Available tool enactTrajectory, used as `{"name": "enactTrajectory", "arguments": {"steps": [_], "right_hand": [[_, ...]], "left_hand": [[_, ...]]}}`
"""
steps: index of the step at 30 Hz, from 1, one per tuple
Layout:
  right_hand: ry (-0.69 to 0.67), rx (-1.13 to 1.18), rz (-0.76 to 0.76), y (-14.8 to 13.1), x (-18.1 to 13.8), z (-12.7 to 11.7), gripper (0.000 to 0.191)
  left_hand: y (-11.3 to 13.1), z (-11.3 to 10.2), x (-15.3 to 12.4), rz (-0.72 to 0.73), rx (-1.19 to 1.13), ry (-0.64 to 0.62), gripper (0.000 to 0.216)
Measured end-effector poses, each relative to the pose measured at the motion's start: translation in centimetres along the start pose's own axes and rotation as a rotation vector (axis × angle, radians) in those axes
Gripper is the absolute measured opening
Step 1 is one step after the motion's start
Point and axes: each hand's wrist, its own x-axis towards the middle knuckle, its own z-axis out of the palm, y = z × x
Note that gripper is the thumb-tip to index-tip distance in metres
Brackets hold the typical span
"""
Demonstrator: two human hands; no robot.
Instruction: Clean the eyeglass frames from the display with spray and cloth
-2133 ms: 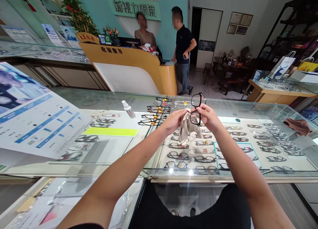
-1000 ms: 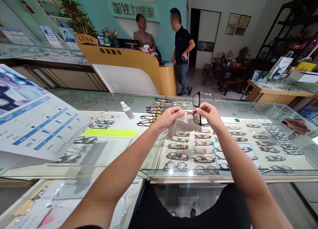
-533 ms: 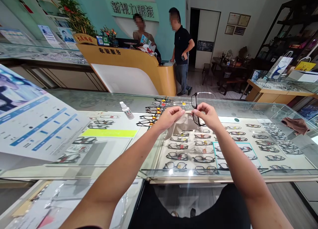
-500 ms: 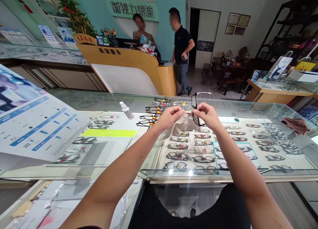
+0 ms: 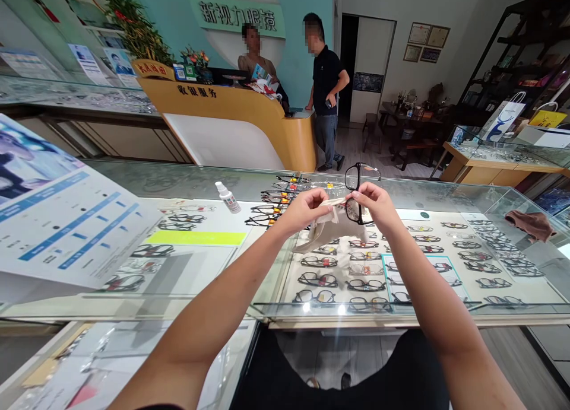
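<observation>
My right hand (image 5: 374,203) is closed on a pair of black-framed glasses (image 5: 355,190), held upright above the glass counter (image 5: 445,190), with one lens sticking up above my fingers. My left hand (image 5: 303,210) pinches a beige cleaning cloth (image 5: 327,231) against the glasses; the cloth's loose end hangs below both hands. The two hands almost touch. The lower lens is partly hidden by my fingers.
Under the glass lie rows of several spectacle frames (image 5: 338,270). A small white spray bottle (image 5: 228,197) and a row of glasses (image 5: 276,205) rest on the counter, and a brown cloth (image 5: 532,224) lies at right. A large printed board (image 5: 57,220) leans at left. Two people (image 5: 325,83) stand at the orange reception desk (image 5: 249,122).
The glasses have turned in my right hand, so a lens again shows more face-on. My left hand has drawn the cloth along the frame, and its hanging end has swung.
</observation>
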Motion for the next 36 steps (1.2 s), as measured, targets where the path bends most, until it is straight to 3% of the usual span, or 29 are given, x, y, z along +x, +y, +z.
{"name": "enactTrajectory", "arguments": {"steps": [6, 11, 17, 22, 27, 29, 36], "right_hand": [[-0.021, 0.004, 0.006, 0.4, 0.0, 0.2, 0.052], [0.039, -0.127, -0.078, 1.2, 0.0, 0.7, 0.049], [0.105, -0.131, -0.076, 2.0, -0.3, 1.9, 0.047], [0.148, -0.098, -0.097, 1.9, -0.7, 2.9, 0.046], [0.134, -0.041, -0.083, 1.4, -1.2, 3.3, 0.053], [0.128, -0.029, -0.067, 1.2, -1.4, 3.4, 0.054], [0.095, 0.109, -0.02, 1.2, -1.4, 3.3, 0.055]], "left_hand": [[-0.1, 0.3, -0.1, 0.064, 0.037, -0.034, 0.039], [-0.1, 0.8, -0.3, 0.152, 0.031, -0.014, 0.036], [-0.5, 1.1, -0.5, 0.087, 0.039, -0.08, 0.022], [-0.9, 2.4, -0.8, -0.008, -0.109, -0.173, 0.04], [-1.2, 3.7, -1.0, 0.067, -0.119, 0.117, 0.059], [-1.3, 3.8, -0.9, 0.047, -0.128, 0.157, 0.063], [-1.2, 4.0, -1.0, -0.139, -0.272, -0.124, 0.07]]}}
